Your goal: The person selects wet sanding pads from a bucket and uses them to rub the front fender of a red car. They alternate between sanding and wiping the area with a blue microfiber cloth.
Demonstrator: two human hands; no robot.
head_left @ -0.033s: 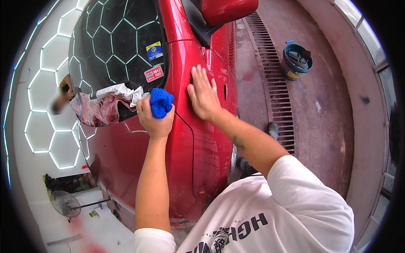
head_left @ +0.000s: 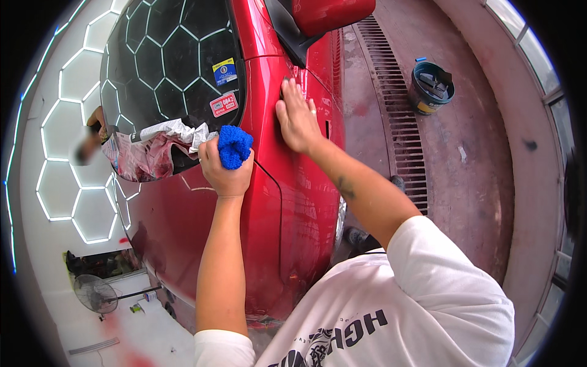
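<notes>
My left hand (head_left: 227, 178) is closed around a bunched blue microfiber cloth (head_left: 235, 147), which sticks up out of the fist beside the lower corner of the windshield. The fingers of my right hand (head_left: 298, 119) are stretched out, lying flat on the glossy red fender (head_left: 269, 110) of a car, below the side mirror (head_left: 327, 12). A small dark edge shows at those fingertips; what lies under them is hidden. Crumpled newspaper (head_left: 143, 156) covers the base of the windshield (head_left: 162, 67), near my left hand.
A dark bucket (head_left: 422, 109) with grey pieces in it stands on the floor at right, beyond a long floor grate (head_left: 391, 92). A pedestal fan (head_left: 95, 293) is at lower left. Hexagonal lights line the wall at left, where another person (head_left: 92, 137) partly shows.
My right hand has slid slightly up and to the right along the fender, toward the mirror. My left hand and the cloth have barely moved.
</notes>
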